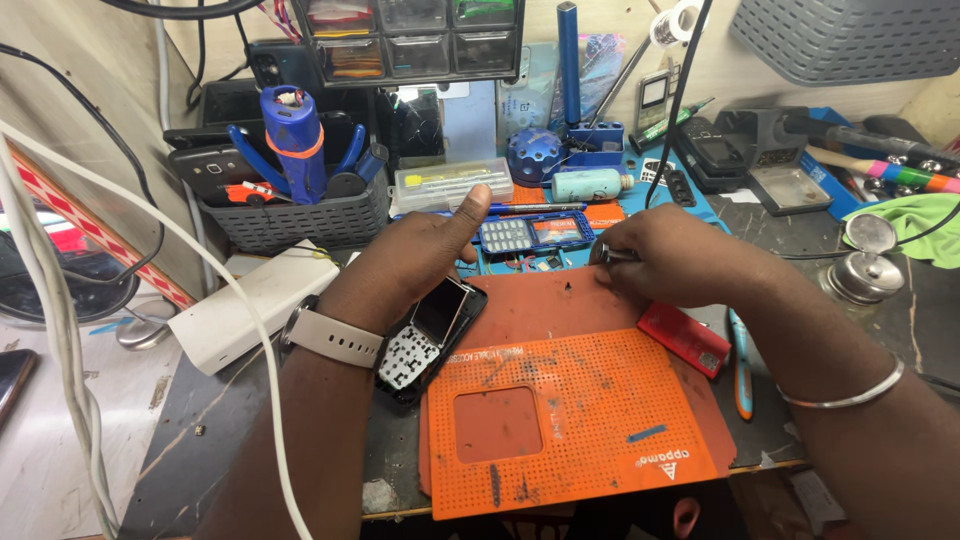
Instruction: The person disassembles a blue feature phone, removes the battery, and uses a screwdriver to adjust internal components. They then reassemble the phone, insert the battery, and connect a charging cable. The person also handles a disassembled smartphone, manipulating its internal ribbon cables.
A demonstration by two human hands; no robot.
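Note:
My left hand (415,258) rests over the top of a small black keypad phone (432,338) with its front open, thumb raised, fingers touching the phone's upper end. The phone lies at the left edge of an orange perforated work mat (560,420). My right hand (665,258) is closed on a thin metal tool (612,254), its tip pointing left above the mat's far edge. A blue phone housing with keypad and small screen (532,234) lies just beyond both hands. A red flat piece (685,338) sits under my right wrist.
A grey basket (300,222) with blue tools stands at back left, a white power adapter (250,305) to the left. A clear screwdriver box (452,184), a teal bottle (588,184), a soldering station (770,150), a metal pot (862,272) and a blue-handled tool (741,362) surround the mat.

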